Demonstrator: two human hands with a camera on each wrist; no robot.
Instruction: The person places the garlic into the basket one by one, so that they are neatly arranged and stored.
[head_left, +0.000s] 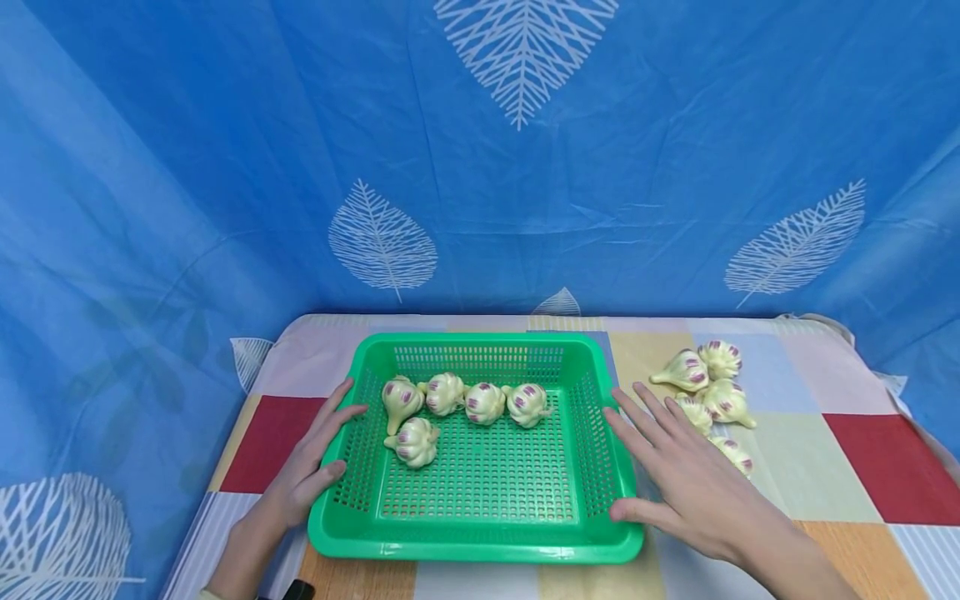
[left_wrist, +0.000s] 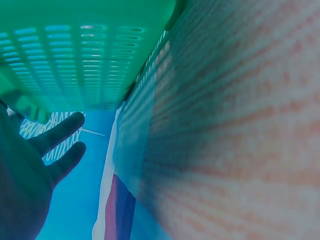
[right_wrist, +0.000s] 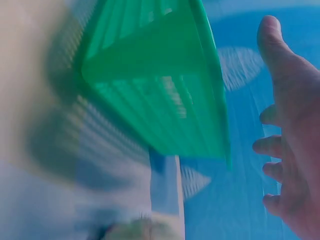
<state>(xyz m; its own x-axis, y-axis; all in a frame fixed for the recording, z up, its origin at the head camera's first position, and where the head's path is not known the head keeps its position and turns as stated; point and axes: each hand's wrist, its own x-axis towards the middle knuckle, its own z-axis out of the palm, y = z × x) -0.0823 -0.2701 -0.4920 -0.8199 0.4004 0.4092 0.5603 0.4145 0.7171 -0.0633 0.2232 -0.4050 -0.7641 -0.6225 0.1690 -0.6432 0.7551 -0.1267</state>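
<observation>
A green plastic basket with perforated walls sits in the middle of the table. Several garlic bulbs lie inside it, most in a row toward the back and one in front at the left. My left hand is at the basket's left rim, fingers extended and spread. In the left wrist view its fingers show below the basket's slotted wall. On the other side, my right hand has its fingers spread, thumb and fingertips right by the right rim. The right wrist view shows a gap between that hand and the basket wall.
More garlic bulbs lie in a loose group on the table right of the basket, partly hidden behind my right hand. A patchwork-patterned cloth covers the table. Blue sheeting with white leaf prints hangs behind and at both sides.
</observation>
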